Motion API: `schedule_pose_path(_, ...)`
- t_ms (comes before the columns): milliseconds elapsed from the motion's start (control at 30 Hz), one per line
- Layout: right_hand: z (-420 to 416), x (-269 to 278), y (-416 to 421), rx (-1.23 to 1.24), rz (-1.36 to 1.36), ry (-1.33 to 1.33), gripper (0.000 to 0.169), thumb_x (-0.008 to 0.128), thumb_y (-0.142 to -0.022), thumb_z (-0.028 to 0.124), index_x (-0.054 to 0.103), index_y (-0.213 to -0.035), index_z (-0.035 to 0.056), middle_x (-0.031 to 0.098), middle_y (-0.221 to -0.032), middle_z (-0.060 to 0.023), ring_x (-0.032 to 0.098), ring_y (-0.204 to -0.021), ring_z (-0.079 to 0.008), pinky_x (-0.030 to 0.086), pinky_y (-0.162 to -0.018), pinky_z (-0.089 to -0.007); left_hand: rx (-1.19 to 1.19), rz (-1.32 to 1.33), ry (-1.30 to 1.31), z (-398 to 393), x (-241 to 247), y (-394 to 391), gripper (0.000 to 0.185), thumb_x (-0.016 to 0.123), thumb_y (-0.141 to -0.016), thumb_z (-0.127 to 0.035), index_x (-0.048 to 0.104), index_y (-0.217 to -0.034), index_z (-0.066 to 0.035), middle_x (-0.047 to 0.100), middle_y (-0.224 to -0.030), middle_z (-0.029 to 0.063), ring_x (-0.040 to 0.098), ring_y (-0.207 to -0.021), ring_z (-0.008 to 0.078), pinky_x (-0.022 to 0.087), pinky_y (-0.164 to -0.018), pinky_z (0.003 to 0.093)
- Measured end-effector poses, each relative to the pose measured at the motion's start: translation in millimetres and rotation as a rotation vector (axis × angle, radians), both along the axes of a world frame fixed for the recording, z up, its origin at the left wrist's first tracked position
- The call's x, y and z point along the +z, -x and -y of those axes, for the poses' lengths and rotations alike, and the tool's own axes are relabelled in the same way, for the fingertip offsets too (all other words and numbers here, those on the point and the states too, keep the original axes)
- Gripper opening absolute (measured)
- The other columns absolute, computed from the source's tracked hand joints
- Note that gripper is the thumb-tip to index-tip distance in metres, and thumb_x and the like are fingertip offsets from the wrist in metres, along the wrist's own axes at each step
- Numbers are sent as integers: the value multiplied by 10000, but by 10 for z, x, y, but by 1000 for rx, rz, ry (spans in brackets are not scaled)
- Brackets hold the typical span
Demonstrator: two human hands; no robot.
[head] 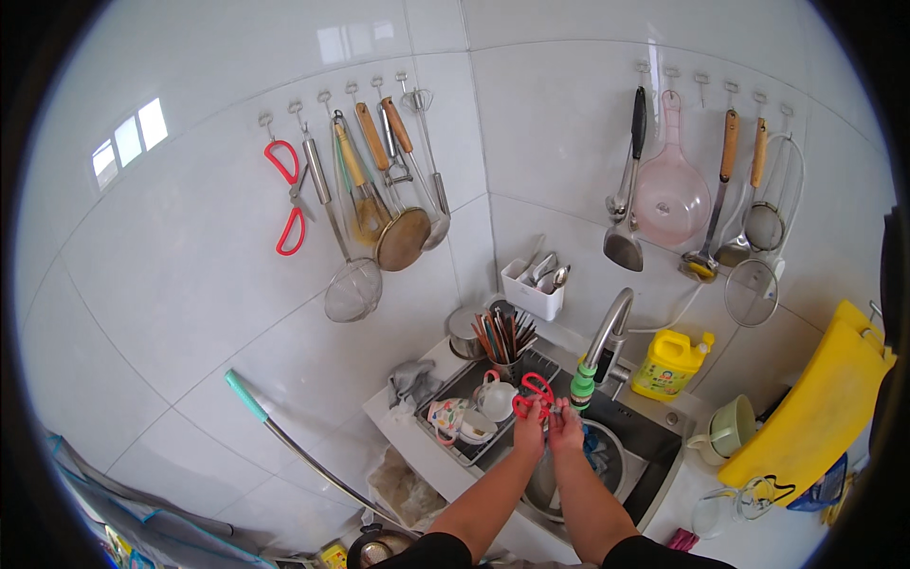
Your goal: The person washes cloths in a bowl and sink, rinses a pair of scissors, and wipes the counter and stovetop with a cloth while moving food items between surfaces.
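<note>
My left hand [528, 432] grips a pair of red-handled scissors [550, 391] over the sink [643, 473], with the handle loops pointing up and away from me. My right hand [565, 429] is close beside it, palm up, at the blade end. Whether its fingers close on the blades is hidden. Just above the right fingertips hangs the green nozzle [582, 384] of a curved metal faucet [616, 316]. Below both hands, a round metal basin [618, 455] stands in the sink with something blue and clear inside.
A dish rack [466, 459] left of my hands holds several cups [495, 400] and a metal holder [507, 371] of chopsticks. Behind the sink stands a yellow detergent jug [668, 366]. On the right are a yellow board [810, 398], a pale green mug [734, 427] and glassware [714, 513].
</note>
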State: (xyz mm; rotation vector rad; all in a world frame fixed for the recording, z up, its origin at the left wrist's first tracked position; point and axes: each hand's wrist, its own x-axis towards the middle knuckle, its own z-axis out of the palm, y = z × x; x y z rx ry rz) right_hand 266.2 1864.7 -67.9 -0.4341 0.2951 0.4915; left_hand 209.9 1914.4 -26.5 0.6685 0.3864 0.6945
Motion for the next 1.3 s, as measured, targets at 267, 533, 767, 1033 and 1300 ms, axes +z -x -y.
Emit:
schedule_pose_path(267, -43, 384, 220, 92, 35, -1, 282, 536, -892, 73, 517, -1173, 50, 607, -1065, -82, 595, -980, -205, 502, -866, -356, -23, -163, -367, -110, 429, 94, 228, 501, -895, -62, 424, -1110, -59, 611, -1041, 109, 588, -866, 176, 464, -760, 295)
schedule_pose_path(533, 449, -143, -340, -17, -99, 39, 170, 457, -912, 52, 506, -1073, 30, 607, -998, -114, 604, -894, -246, 486, -884, -435, 892, -209, -1020, -1770, 2745, 777, 228, 470, -939, -270, 478, -999, -51, 572, -786, 52, 541, -678, 141, 433, -611, 315)
schedule_pose_path(767, 665, -491, 37, 226, -280, 209, 225, 496, -911, 169, 486, -1106, 58, 597, -1024, -95, 588, -908, -262, 499, -830, -430, 732, 67, -944, -2855, 4489, 1112, 141, 397, -936, -63, 420, -1053, 13, 607, -907, 155, 614, -734, 201, 537, -682, 334)
schedule_pose_path(1033, 752, -671, -40, 316, -216, 212, 182, 569, -857, 174, 560, -1014, 82, 618, -941, -70, 588, -847, -236, 506, -765, -404, 728, 68, -838, -3253, 4312, 1378, 138, 401, -940, -71, 418, -1049, 13, 600, -910, 164, 620, -753, 211, 545, -660, 320)
schedule_pose_path(1300, 584, -545, -299, 272, -123, 58, 137, 563, -873, 124, 566, -976, 33, 615, -906, -114, 608, -826, -243, 537, -720, -379, 701, -105, -1102, -3556, 3589, 1722, 355, 609, -871, -195, 492, -1144, -1, 567, -1088, 93, 558, -980, 161, 461, -859, 302)
